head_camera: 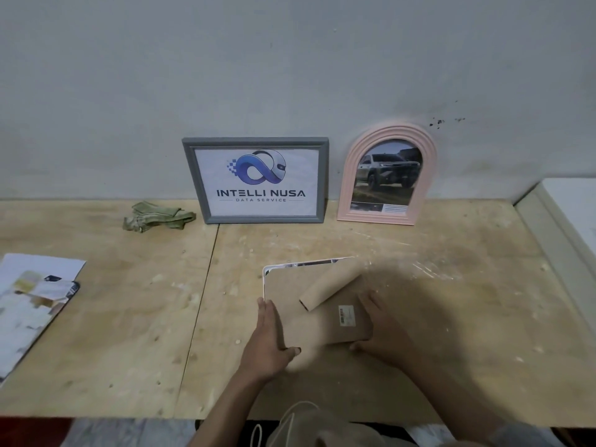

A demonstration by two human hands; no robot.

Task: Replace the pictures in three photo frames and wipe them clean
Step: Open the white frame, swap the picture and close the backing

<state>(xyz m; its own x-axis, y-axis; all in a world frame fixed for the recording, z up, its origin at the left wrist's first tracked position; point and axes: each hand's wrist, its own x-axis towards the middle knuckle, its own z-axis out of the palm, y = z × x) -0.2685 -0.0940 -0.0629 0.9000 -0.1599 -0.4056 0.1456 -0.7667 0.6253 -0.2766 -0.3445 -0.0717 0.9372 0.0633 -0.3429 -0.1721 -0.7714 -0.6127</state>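
A white frame [265, 279] is lying face down in the lower middle of the picture, so its brown back board [309, 321] is looking up. That is likely so the picture can go in from behind. A brown stand flap [329, 290] is sticking up from the board.

The left hand [269, 340] is holding the board's left edge, with straight fingers along the side and the thumb hooking under the near edge. The right hand [383, 330] is holding the right edge the same way. I think both hands are squeezing the board into place.

The grey frame [256, 180] and pink frame [387, 175] are leaning on the wall [290, 59] in the middle, maybe already finished. The cloth [158, 217] is waiting at the middle left for wiping. Loose pictures [35, 301] are lying at the far left of the table [129, 317].
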